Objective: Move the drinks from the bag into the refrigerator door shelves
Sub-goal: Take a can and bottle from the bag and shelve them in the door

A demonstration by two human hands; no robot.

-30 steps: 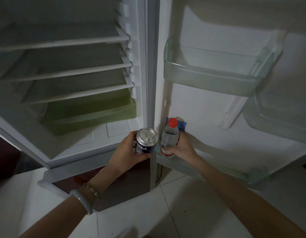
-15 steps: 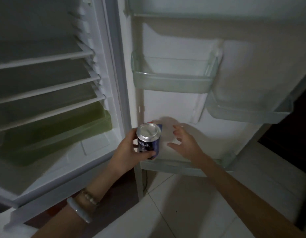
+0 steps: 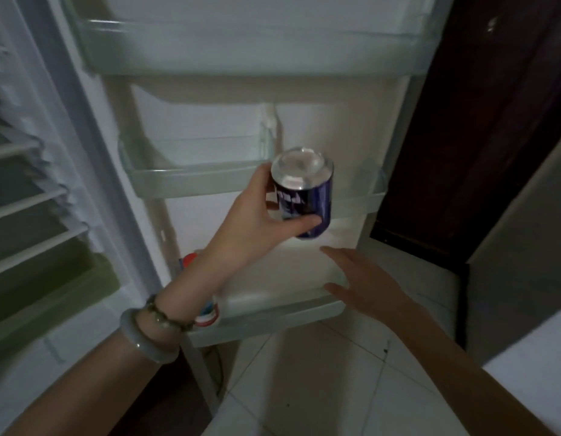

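My left hand [image 3: 257, 221] grips a blue can [image 3: 304, 196] with a silver top, held up in front of the open refrigerator door, level with the middle right door shelf [image 3: 367, 199]. My right hand [image 3: 364, 287] hovers open with spread fingers over the bottom door shelf [image 3: 272, 319]. A small bottle with a red cap [image 3: 189, 261] stands at the left end of that bottom shelf, mostly hidden behind my left wrist. The bag is out of view.
A middle left door shelf [image 3: 191, 180] and a wide top door shelf [image 3: 241, 55] hang above. The fridge interior with white shelves [image 3: 30, 202] and a green drawer [image 3: 52, 291] is on the left. Tiled floor [image 3: 320, 379] lies below; a dark wooden surface [image 3: 477, 121] is on the right.
My right hand let go of the red-capped bottle on the bottom door shelf and drew back to the right. My left hand lifted the can up and rightward, across the door.
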